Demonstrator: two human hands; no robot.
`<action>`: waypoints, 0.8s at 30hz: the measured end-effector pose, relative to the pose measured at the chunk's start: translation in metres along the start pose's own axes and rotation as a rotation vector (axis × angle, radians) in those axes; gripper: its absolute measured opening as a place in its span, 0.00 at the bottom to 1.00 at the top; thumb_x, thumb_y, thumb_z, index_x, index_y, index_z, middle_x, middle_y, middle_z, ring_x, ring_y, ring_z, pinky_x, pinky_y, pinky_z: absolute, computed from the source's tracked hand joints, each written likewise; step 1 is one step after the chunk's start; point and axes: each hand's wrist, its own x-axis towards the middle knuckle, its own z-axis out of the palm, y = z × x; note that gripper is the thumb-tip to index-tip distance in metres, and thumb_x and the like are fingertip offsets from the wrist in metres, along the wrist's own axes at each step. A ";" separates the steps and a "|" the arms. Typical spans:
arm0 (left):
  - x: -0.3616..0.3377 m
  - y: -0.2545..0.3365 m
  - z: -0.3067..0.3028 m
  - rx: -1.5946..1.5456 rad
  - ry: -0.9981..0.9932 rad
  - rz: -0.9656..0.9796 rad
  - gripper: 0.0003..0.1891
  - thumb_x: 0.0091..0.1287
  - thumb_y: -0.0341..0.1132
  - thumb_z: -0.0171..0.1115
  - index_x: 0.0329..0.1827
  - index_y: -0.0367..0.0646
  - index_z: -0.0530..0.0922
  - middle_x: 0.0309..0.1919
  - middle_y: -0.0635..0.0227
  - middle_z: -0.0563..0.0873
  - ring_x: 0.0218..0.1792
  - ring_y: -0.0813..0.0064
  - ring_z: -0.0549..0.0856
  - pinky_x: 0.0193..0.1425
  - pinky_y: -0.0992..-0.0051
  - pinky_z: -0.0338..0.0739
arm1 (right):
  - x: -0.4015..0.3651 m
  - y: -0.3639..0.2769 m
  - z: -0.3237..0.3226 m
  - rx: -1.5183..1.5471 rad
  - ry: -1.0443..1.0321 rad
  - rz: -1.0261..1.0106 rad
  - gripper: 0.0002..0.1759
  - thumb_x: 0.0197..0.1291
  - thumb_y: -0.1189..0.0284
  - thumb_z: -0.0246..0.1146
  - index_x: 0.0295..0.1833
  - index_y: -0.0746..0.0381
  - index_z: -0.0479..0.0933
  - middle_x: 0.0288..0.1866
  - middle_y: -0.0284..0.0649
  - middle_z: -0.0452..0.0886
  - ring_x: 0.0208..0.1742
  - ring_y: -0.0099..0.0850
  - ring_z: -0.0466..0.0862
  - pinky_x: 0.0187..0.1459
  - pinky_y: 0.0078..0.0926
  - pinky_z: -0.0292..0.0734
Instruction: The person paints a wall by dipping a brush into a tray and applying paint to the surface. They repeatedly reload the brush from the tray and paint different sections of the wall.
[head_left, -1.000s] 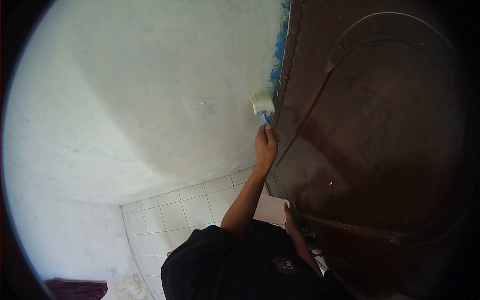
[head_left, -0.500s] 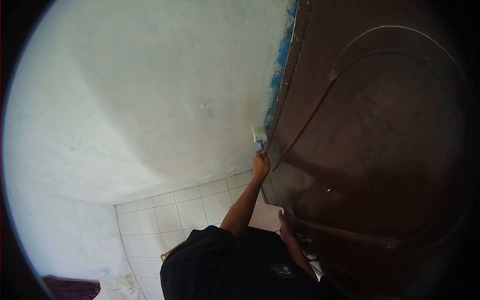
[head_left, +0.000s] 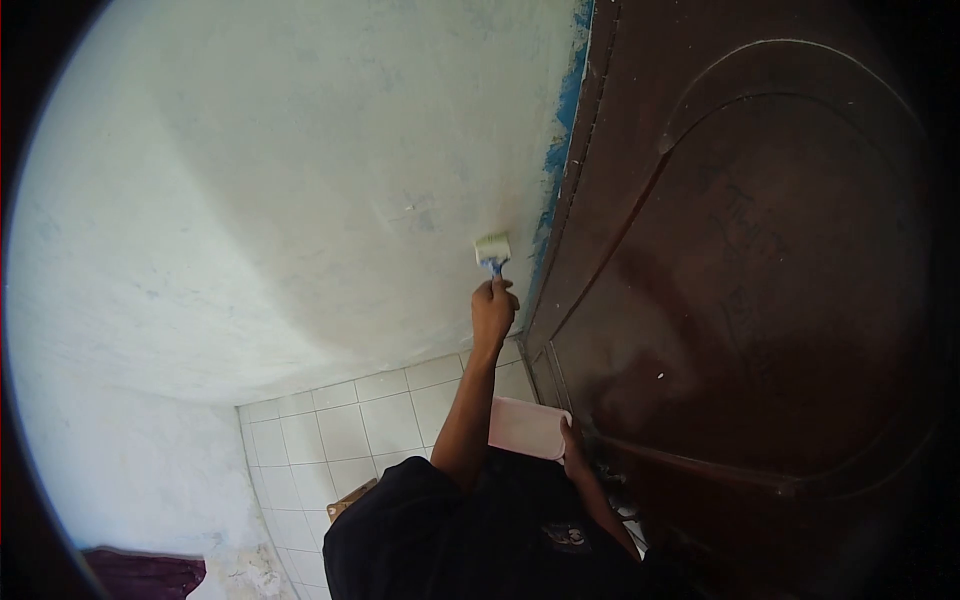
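My left hand [head_left: 492, 312] is closed around the handle of a paintbrush [head_left: 492, 250], its arm stretched forward. The brush has a blue-and-white handle and pale bristles, which overlap the whitish wall [head_left: 330, 170] a little left of the blue strip [head_left: 566, 105] by the door frame. Lower down, close to my body, my right hand [head_left: 574, 450] grips the right edge of a shallow pale-pink plastic container [head_left: 528, 428], with the thumb over its rim. The inside of the container looks pale. My left forearm passes just left of it.
A dark brown door [head_left: 760, 300] with a curved raised moulding fills the right side. White floor tiles [head_left: 390, 425] lie below the wall. A brown wooden piece [head_left: 350, 497] shows beside my sleeve, and dark purple cloth [head_left: 145, 575] lies at the lower left.
My left hand and the paintbrush have moved left and slightly up, away from the blue strip by the door frame. The container shows more fully, still in my right hand.
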 end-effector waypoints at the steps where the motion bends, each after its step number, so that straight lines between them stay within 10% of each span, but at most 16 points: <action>1: -0.013 0.029 -0.005 0.004 0.003 -0.001 0.21 0.74 0.43 0.47 0.38 0.32 0.80 0.18 0.61 0.82 0.21 0.72 0.81 0.30 0.70 0.73 | 0.001 -0.001 0.000 -0.025 -0.015 -0.008 0.28 0.71 0.52 0.50 0.62 0.66 0.66 0.58 0.45 0.70 0.63 0.33 0.68 0.65 0.31 0.60; 7: -0.028 0.068 -0.017 -0.165 0.037 0.438 0.17 0.77 0.41 0.44 0.36 0.37 0.73 0.14 0.68 0.75 0.17 0.80 0.73 0.24 0.74 0.67 | 0.009 0.015 -0.001 -0.035 -0.042 0.010 0.30 0.71 0.51 0.51 0.64 0.65 0.64 0.59 0.44 0.70 0.63 0.33 0.68 0.64 0.32 0.62; 17: 0.020 -0.156 0.007 0.089 -0.113 -0.119 0.22 0.75 0.45 0.42 0.39 0.32 0.75 0.20 0.57 0.85 0.15 0.68 0.82 0.23 0.69 0.76 | 0.007 -0.002 0.009 -0.019 0.024 0.010 0.31 0.71 0.50 0.49 0.61 0.67 0.67 0.56 0.45 0.71 0.60 0.35 0.70 0.62 0.31 0.62; 24: 0.012 -0.024 -0.013 -0.172 -0.148 -0.094 0.24 0.75 0.42 0.43 0.50 0.22 0.74 0.23 0.52 0.85 0.15 0.71 0.79 0.21 0.74 0.74 | 0.019 0.017 0.004 0.059 0.007 0.054 0.31 0.68 0.48 0.53 0.63 0.61 0.65 0.55 0.41 0.71 0.56 0.31 0.73 0.57 0.32 0.70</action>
